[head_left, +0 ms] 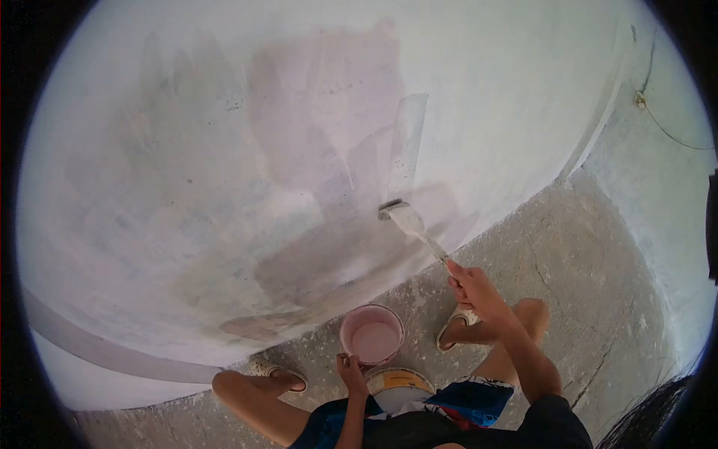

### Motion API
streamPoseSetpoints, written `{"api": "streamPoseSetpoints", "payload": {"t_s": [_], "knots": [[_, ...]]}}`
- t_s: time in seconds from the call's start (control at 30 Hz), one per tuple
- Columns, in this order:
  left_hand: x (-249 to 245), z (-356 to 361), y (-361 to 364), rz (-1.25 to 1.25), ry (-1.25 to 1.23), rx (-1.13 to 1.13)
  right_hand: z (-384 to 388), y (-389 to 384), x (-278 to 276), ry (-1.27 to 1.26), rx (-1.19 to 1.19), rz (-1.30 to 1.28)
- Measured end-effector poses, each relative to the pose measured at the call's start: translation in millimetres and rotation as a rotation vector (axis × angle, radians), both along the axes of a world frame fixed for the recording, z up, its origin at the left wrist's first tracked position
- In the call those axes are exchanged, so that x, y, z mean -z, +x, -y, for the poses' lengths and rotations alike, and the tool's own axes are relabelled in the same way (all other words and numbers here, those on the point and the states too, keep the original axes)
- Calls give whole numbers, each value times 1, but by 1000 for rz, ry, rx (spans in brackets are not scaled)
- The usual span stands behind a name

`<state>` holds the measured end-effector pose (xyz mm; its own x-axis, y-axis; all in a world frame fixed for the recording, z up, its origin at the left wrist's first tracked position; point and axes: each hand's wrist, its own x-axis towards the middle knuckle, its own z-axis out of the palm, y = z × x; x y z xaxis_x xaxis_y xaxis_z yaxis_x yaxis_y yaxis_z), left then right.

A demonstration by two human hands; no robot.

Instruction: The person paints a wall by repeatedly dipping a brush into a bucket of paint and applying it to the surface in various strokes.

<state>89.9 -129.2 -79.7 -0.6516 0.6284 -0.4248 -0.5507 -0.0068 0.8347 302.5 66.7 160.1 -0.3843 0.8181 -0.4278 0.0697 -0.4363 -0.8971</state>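
My right hand (470, 290) is wrapped round the handle of a wide paintbrush (410, 221). The dark bristles press against the wall (493, 112), just below a wet-looking upright stroke. Low in the middle, a small pink bucket (374, 334) holds pale pink paint. My left hand (351, 372) is closed at the bucket's near rim, with its fingers curled in; part of the grip is hidden. Around the brush the wall has uneven pinkish and grey damp-looking patches.
Behind the pink bucket, between my legs, is a larger tub (400, 379) with a yellow label. My feet, in light clogs, stand on the speckled concrete floor (523, 254) either side. A cable (666, 131) hangs on the right wall; dark hair shows at lower right.
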Motion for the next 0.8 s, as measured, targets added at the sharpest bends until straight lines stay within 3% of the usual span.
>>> {"api": "streamPoseSetpoints", "payload": {"t_s": [0.37,0.57,0.8], "knots": [[32,-2,-2,-24,18,45,-13,1,-95,149,15,-20],[3,-3,5,13,21,38,-13,-3,-130,220,63,-62],[5,-1,3,6,44,29,-15,1,-166,334,105,-100]]}}
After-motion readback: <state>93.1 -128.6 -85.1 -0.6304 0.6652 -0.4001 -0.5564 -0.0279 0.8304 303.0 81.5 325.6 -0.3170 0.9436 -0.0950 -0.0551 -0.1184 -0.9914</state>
